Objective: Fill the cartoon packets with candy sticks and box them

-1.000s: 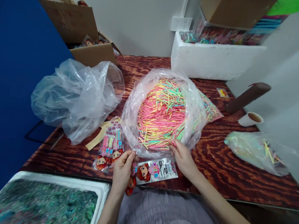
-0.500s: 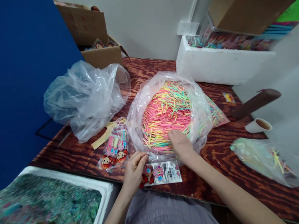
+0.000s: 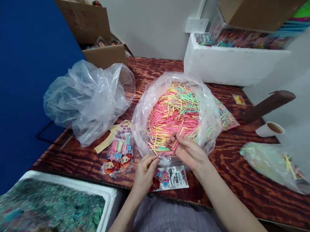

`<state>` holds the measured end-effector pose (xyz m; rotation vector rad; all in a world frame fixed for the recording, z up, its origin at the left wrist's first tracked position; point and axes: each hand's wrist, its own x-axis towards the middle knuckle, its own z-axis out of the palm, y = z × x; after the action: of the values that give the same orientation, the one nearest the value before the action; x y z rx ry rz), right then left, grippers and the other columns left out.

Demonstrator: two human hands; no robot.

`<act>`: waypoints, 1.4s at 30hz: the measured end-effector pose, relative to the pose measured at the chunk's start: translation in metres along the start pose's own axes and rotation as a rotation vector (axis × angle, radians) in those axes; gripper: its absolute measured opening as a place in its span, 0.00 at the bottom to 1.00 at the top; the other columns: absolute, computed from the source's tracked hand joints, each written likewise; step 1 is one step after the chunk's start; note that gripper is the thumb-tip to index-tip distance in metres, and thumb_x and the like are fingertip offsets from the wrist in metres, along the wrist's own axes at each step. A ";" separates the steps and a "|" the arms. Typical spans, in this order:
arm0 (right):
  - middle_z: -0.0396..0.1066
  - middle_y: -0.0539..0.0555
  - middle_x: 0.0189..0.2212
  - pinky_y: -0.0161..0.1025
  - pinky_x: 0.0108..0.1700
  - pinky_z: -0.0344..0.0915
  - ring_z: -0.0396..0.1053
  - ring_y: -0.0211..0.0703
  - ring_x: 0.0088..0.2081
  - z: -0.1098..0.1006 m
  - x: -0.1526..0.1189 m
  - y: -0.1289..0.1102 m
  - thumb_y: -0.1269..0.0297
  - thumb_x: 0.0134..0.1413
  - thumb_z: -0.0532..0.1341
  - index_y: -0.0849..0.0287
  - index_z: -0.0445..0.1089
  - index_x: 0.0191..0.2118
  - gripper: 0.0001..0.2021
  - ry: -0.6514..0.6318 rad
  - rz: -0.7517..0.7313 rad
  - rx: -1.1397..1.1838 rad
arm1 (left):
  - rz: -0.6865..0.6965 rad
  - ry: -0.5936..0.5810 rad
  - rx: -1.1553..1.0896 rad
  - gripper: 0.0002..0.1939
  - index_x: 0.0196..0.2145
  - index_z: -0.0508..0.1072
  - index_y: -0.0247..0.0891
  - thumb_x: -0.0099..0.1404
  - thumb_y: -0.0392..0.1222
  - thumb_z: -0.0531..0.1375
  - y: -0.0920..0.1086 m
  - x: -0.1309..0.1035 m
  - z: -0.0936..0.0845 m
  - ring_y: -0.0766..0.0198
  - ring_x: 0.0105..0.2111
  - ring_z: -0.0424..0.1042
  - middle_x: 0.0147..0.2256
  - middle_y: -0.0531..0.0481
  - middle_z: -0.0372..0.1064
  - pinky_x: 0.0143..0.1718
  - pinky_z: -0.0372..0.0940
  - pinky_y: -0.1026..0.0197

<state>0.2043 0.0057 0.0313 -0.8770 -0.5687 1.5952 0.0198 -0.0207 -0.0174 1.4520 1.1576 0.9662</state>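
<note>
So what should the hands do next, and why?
Perhaps the right hand should carry its little bundle of sticks toward the left hand. Its grip already has the bundle over the open bag, and the left hand is pinched close by, though what that hand holds isn't clear.

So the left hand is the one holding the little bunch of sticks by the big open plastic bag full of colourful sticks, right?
Not quite: it is the right hand, not the left hand, that holds the little bunch of sticks by the big open plastic bag full of colourful sticks. The head view shows it.
</note>
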 end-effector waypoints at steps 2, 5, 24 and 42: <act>0.73 0.50 0.29 0.52 0.49 0.68 0.74 0.48 0.41 0.007 -0.001 0.006 0.56 0.53 0.65 0.54 0.69 0.33 0.09 0.015 -0.051 -0.009 | -0.013 -0.002 -0.023 0.12 0.31 0.76 0.37 0.65 0.46 0.58 -0.001 -0.001 0.001 0.61 0.33 0.68 0.30 0.49 0.70 0.35 0.61 0.63; 0.76 0.54 0.32 0.54 0.49 0.69 0.74 0.52 0.44 0.015 -0.005 0.016 0.51 0.53 0.64 0.55 0.69 0.31 0.12 0.035 -0.105 -0.042 | -0.030 0.003 -0.050 0.11 0.32 0.77 0.37 0.65 0.46 0.58 0.001 -0.001 0.002 0.61 0.33 0.68 0.31 0.49 0.70 0.35 0.61 0.64; 0.72 0.56 0.49 0.45 0.56 0.61 0.67 0.46 0.53 0.036 -0.051 0.038 0.63 0.66 0.53 0.54 0.71 0.40 0.10 0.022 -0.472 -0.978 | -0.134 0.076 -0.309 0.12 0.38 0.80 0.39 0.59 0.47 0.64 0.013 -0.006 -0.009 0.58 0.40 0.74 0.38 0.47 0.78 0.44 0.67 0.60; 0.68 0.56 0.47 0.46 0.53 0.61 0.63 0.46 0.50 0.033 -0.051 0.076 0.74 0.64 0.51 0.56 0.65 0.51 0.13 -0.045 -0.568 -1.137 | -0.071 0.314 -0.326 0.11 0.36 0.74 0.37 0.63 0.48 0.61 -0.020 0.004 -0.003 0.66 0.29 0.70 0.30 0.52 0.71 0.31 0.64 0.67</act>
<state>0.1346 -0.0563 0.0042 -1.3151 -1.6614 0.6794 0.0148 -0.0153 -0.0365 1.0172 1.1989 1.2984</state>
